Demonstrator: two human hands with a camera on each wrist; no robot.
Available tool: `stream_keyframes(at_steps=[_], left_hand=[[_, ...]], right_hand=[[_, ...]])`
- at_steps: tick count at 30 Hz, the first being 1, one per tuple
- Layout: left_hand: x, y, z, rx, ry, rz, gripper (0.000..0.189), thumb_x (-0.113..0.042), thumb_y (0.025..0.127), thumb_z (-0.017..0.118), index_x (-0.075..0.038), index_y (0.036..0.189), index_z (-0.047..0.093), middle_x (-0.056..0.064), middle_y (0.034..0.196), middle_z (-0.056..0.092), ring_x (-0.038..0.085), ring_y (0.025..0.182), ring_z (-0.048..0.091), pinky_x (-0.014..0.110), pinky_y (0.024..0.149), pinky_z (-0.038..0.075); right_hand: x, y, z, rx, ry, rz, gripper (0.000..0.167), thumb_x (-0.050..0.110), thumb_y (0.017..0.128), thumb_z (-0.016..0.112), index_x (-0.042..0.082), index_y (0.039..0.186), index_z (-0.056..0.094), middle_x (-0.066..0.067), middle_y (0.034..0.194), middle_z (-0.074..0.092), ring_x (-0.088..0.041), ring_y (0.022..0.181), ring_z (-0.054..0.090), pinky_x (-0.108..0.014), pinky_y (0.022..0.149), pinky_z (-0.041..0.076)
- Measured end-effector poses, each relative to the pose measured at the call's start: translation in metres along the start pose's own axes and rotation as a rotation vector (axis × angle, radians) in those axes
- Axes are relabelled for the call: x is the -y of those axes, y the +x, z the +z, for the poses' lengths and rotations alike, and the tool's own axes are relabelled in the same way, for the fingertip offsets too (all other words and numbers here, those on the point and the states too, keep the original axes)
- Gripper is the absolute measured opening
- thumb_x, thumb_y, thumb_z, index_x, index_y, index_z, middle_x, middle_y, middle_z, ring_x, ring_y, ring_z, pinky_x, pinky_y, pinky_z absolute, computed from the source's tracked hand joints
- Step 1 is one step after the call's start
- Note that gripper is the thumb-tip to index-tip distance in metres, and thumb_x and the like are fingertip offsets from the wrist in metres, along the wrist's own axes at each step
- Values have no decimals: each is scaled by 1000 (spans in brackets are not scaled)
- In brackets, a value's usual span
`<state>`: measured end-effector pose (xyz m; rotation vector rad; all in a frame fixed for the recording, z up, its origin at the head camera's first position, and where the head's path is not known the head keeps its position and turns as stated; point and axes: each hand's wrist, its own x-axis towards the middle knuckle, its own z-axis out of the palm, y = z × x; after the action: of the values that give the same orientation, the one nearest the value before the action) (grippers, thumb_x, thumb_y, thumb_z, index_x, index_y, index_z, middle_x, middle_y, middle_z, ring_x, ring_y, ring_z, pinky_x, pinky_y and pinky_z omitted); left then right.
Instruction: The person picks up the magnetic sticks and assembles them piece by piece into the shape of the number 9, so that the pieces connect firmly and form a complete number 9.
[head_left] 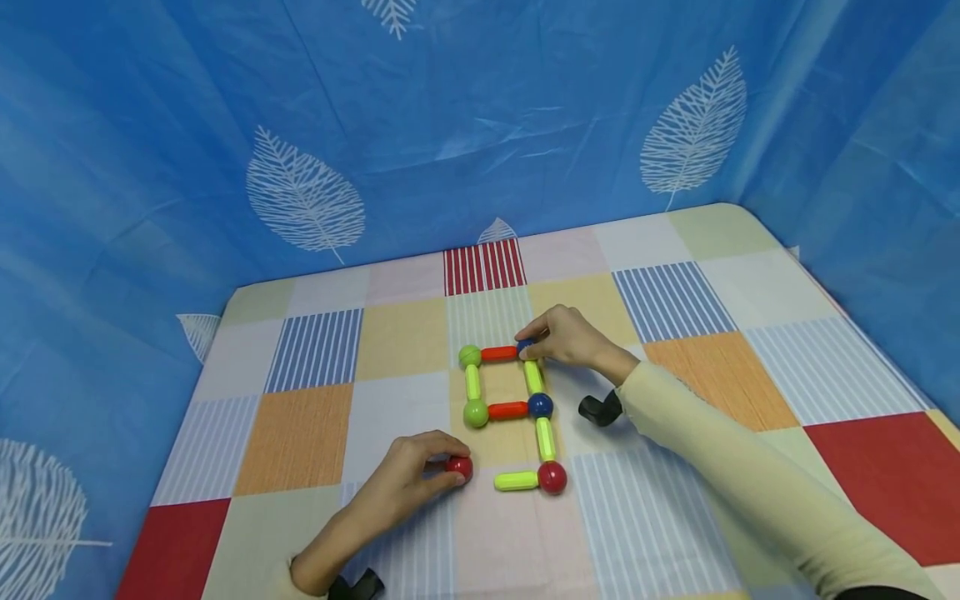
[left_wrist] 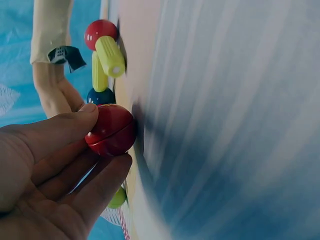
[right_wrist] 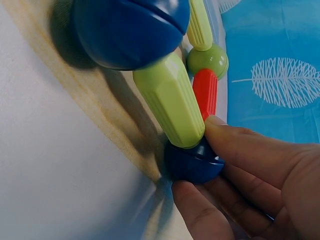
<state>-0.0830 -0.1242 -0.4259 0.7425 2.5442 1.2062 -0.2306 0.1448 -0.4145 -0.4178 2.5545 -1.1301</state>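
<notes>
My left hand pinches a red ball between thumb and fingers, low over the cloth, left of a ball-and-stick figure. With thumb and fingertips my right hand grips the blue ball at the figure's far right corner. Two green balls, two blue balls, red sticks and yellow-green sticks form a square. From the near blue ball another yellow-green stick runs down to a second red ball. A yellow-green stick points left from that ball.
A patchwork-patterned cloth covers the table. Blue curtains with white leaf prints stand behind and at both sides. Black wrist camera mounts show beside the sleeves.
</notes>
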Motion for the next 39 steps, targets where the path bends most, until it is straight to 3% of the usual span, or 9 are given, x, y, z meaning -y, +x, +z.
stream_keyframes(at_steps=[8,16,30,35,39], left_hand=[[-6,3,9,36,33,18,22,-1,84,75,-1,106,73,4,105,70,14,98,65,27,83,55],[-10,4,14,61,12,-10,22,-5,86,74,-2,108,72,3,106,70,14,99,65,23,84,53],[-9,3,19,42,-28,33,22,-11,89,72,-1,109,72,4,107,69,13,99,65,23,83,53],[-9,3,18,46,-35,29,22,-12,90,72,-2,109,72,3,107,69,13,99,65,22,84,53],[-9,3,17,47,-40,26,22,-12,90,72,-2,110,72,3,107,69,13,99,65,21,84,53]], right_hand=[[-2,1,1,-8,-5,-7,27,14,85,78,6,112,75,-7,112,72,-24,110,60,-31,81,48],[-1,-1,1,-10,0,-18,27,13,85,78,6,111,75,-7,110,73,-24,108,61,-30,78,49],[-1,0,2,-6,6,-2,27,13,86,77,6,112,75,-8,112,72,-25,111,60,-33,82,49],[2,-1,1,2,-25,-17,28,12,86,77,3,112,74,-9,109,73,-26,108,63,-39,91,50],[6,-1,-1,0,-65,-32,27,12,85,77,3,111,74,-8,106,74,-26,105,65,-46,100,43]])
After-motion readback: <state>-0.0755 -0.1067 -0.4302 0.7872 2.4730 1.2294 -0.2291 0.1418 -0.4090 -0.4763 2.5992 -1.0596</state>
